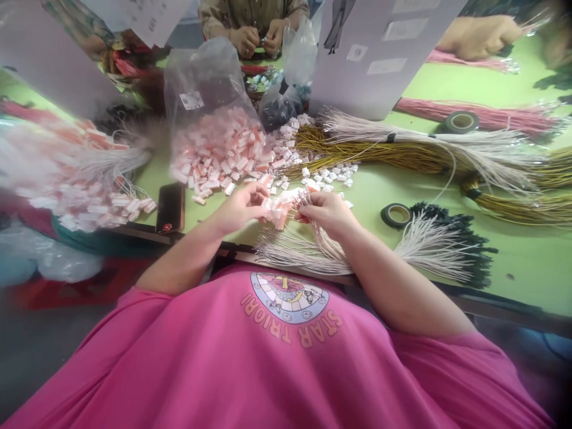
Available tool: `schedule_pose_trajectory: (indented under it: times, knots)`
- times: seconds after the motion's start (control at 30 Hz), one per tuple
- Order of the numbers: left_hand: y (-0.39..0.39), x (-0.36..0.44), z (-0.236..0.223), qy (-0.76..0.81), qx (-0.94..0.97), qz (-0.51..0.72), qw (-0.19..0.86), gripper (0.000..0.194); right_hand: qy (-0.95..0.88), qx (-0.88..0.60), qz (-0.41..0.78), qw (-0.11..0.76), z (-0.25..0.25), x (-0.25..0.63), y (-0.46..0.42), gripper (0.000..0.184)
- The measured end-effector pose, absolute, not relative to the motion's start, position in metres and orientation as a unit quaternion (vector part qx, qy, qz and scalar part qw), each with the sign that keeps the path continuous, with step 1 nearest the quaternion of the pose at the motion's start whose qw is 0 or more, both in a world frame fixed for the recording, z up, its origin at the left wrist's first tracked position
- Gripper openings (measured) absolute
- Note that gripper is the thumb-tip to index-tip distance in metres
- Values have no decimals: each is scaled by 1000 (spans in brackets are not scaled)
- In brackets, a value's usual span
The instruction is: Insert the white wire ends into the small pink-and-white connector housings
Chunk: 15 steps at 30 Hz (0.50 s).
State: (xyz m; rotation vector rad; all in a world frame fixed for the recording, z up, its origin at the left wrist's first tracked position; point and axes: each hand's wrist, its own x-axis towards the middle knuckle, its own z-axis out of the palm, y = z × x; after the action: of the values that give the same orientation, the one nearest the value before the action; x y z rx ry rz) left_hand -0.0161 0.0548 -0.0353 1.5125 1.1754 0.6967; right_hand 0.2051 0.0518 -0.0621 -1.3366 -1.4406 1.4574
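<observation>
My left hand [245,208] is closed, thumb and fingers bent around white and orange plastic connectors [277,210]. Facing it, my right hand [325,211] pinches a bunch of thin white wires [322,238] whose bare ends poke up by the fingertips. The wire ends and connectors meet between the two hands; whether any wire sits inside a connector I cannot tell. More white wires [286,253] lie along the table edge under my right wrist. Just beyond my hands spreads a heap of loose orange-and-white connectors [223,161], partly inside a clear plastic bag [203,77].
Wired connectors [102,196] pile up at the left beside a phone [170,207]. Yellow wires [379,153], black tape rolls [397,215] and black-ended white wires [440,247] lie right. A grey upright panel [357,77] stands behind. Co-workers' hands [257,42] work across the table.
</observation>
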Motion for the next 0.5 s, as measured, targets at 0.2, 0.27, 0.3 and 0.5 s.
schedule_pose_trajectory:
  times: [0.2, 0.27, 0.3, 0.5]
  knots:
    - [56, 14, -53, 386, 520, 310, 696, 28, -576, -530, 528, 330, -59, 204, 50, 9]
    - [58, 17, -60, 385, 518, 329, 689, 30, -589, -530, 519, 321, -59, 204, 49, 10]
    - [59, 18, -62, 387, 515, 335, 688, 31, -594, -531, 513, 320, -60, 204, 49, 11]
    - [59, 17, -65, 399, 506, 347, 681, 35, -596, -540, 494, 331, -62, 201, 49, 14]
